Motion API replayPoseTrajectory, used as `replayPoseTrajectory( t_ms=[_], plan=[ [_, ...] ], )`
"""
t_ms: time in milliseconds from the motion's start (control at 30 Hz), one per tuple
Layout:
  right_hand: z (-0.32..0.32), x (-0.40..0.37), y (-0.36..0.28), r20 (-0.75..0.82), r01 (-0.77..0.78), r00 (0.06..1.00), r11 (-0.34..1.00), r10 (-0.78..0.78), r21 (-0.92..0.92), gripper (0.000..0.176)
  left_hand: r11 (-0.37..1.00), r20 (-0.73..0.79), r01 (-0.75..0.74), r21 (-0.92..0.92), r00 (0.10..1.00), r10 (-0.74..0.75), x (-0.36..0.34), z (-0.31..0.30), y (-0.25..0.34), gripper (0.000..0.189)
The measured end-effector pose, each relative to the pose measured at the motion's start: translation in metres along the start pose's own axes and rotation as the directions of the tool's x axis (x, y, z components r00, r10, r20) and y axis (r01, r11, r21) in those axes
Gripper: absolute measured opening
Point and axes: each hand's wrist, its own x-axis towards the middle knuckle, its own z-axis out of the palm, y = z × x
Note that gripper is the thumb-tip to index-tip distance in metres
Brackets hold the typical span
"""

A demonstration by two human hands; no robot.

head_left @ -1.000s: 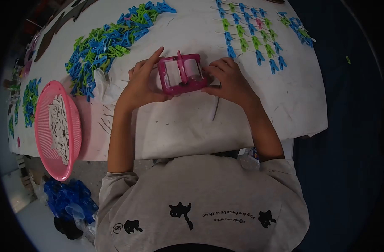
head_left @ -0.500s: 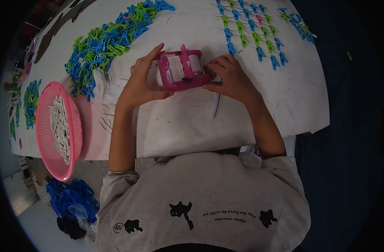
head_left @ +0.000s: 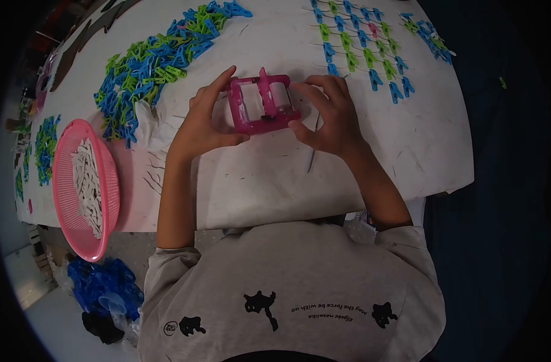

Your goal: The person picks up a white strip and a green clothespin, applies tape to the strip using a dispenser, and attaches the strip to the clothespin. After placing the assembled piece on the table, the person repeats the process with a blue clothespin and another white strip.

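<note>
A pink frame-like device with a crossbar and a white roll in its right part sits on the white table between my hands. My left hand is at its left side, thumb along the lower left corner and fingertips near the upper left corner, closed round that side. On the right, my right hand has its thumb and fingers spread, with the fingertips close to the right edge of the device. A thin pale stick lies on the table beneath my right hand.
Blue and green clips are heaped at the upper left. Rows of clips lie at the upper right, beside a smaller pile. A pink basket of white strips stands left, near white crumpled material.
My right hand's fingers have opened wider at the device's right side. The device has shifted very slightly, and my left hand keeps its place beside it.
</note>
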Motion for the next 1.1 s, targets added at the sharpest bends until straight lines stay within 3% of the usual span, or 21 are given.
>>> replayPoseTrajectory(
  t_ms=[67,200,400,467,667,767,1100],
  plan=[
    [-0.001,0.002,-0.012,-0.002,0.1,0.995,0.995,-0.1,0.014,0.059,1.0,0.012,0.002,0.01,1.0,-0.003,0.0,-0.001,-0.001,0.121],
    [0.011,-0.003,-0.014,0.003,0.123,0.992,0.991,-0.124,0.042,0.063,0.999,0.002,-0.01,-0.042,1.0,0.01,0.0,0.001,-0.003,0.119],
    [0.008,-0.001,-0.007,0.047,0.016,0.999,0.999,-0.018,0.052,0.077,0.996,-0.011,-0.033,-0.079,0.999,0.033,0.0,0.002,-0.003,0.116],
    [0.006,0.003,-0.002,0.105,-0.008,0.994,0.999,0.004,0.043,0.093,0.996,-0.011,-0.041,-0.078,0.999,0.041,0.001,0.002,-0.005,0.115],
    [0.009,0.001,0.005,0.271,-0.098,0.961,0.986,0.058,0.137,0.112,0.981,0.011,-0.046,-0.188,0.999,0.048,0.002,0.004,-0.008,0.112],
    [0.012,0.0,0.003,0.336,-0.148,0.937,0.979,0.094,0.137,0.115,0.978,0.034,-0.024,-0.206,0.999,0.032,0.002,0.002,-0.005,0.112],
    [0.02,-0.002,0.008,0.324,-0.157,0.941,0.974,0.098,0.161,0.118,0.958,0.084,-0.007,-0.286,0.996,0.032,0.001,0.001,-0.002,0.109]
  ],
)
